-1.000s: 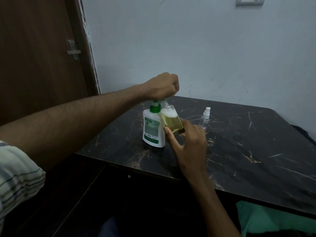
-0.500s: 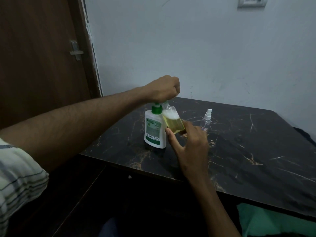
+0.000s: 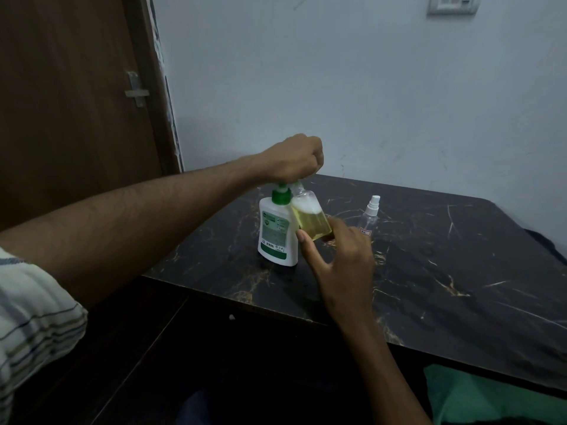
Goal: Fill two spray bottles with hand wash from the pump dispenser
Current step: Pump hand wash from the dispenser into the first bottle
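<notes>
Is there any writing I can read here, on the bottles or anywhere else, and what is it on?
Pump dispenser: a green and white label with print and small symbols, too small and blurred to read.
Small spray bottle standing on the table: a small red-edged sticker near its base, characters too blurred to read.
Bottle of yellow liquid in the right hand: no text visible.
Wall switch plate: no text visible.

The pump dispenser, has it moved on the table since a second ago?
No. The pump dispenser stands at the same spot on the table, equally far left of the capped spray bottle; only the camera shifted.
</notes>
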Available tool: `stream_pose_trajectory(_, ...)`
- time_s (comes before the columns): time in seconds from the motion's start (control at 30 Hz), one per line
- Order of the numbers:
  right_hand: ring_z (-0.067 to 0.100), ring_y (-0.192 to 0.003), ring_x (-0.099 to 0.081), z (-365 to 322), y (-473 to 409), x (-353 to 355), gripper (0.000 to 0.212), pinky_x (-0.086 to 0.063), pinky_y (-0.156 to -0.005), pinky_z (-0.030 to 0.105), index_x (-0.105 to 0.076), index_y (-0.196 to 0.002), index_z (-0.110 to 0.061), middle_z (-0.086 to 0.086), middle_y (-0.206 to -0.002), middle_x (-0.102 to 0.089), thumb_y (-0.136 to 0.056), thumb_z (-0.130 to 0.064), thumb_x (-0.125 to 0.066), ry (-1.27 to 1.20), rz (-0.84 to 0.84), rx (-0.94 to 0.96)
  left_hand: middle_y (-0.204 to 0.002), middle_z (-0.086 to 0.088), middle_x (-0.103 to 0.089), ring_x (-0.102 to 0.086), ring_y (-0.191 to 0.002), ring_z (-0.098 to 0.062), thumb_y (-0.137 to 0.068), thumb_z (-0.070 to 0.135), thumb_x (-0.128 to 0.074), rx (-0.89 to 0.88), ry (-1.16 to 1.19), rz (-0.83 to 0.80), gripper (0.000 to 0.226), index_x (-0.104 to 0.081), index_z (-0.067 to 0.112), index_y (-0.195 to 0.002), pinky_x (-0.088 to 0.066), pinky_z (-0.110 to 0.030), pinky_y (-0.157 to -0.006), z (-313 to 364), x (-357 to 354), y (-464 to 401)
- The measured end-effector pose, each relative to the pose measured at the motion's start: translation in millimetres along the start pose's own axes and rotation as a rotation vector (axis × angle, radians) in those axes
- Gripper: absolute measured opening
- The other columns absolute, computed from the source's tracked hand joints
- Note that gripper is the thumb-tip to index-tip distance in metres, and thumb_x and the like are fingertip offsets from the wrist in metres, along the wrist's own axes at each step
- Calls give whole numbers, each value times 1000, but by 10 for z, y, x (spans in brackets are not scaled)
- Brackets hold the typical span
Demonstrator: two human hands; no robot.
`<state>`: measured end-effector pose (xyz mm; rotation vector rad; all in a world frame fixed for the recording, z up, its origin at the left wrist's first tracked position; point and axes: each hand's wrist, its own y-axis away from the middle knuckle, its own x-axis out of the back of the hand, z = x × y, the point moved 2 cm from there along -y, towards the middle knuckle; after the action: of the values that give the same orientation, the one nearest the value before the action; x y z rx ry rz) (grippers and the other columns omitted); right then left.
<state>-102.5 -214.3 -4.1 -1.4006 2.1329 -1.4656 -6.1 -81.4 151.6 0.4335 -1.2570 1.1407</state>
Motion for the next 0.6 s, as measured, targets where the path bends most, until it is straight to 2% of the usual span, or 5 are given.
stream_pose_trajectory(0.13, 7, -86, -49, 15, -1, -7, 41, -48, -83, 37, -66, -109, -20, -6, -93, -65, -95, -58, -61, 18, -12, 1, -40, 7, -47, -37, -51, -12, -59, 9, -43, 2, -31, -15, 17, -39, 20, -47, -34, -29, -60, 25, 1, -15)
stream_pose_trajectory(0.27, 3, -87, -45, 15, 4, -20, 42, -50, -82, 38, -65, -111, -20, -6, -95, -65, -95, -59, -60, 11, -11, -3, -40, 10, -42, -36, -52, -8, -66, 5, -47, 14, -16, -11, 26, -40, 22, -48, -33, -31, -63, -24, -35, -10)
stream_pose_trajectory(0.43, 1, -86, -43, 23, -5, -19, 44, -50, -82, 39, -65, -110, -21, -10, -92, -61, -94, -61, -58, 11, 2, -3, -49, 8, -37, -34, -52, -15, -53, 14, -40, -15, -65, -33, 8, -36, 19, -48, -32, -30, -61, 53, 19, -6)
stream_pose_trajectory(0.53, 2, -87, -44, 35, 1, -39, 44, -50, -83, 39, -65, -110, -21, -8, -93, -63, -94, -61, -58, 11, -7, -5, -49, 9, -39, -37, -53, -12, -56, 12, -42, 8, -31, -20, 12, -39, 21, -48, -33, -30, -61, 24, -5, -5)
stream_pose_trajectory(0.6, 0, -87, -42, 34, 5, -30, 43, -49, -83, 38, -65, -110, -21, -12, -93, -59, -95, -60, -59, 15, -5, -4, -52, 11, -40, -37, -54, -11, -65, 4, -45, 15, -17, -25, 23, -40, 22, -50, -33, -31, -63, -6, -44, -8)
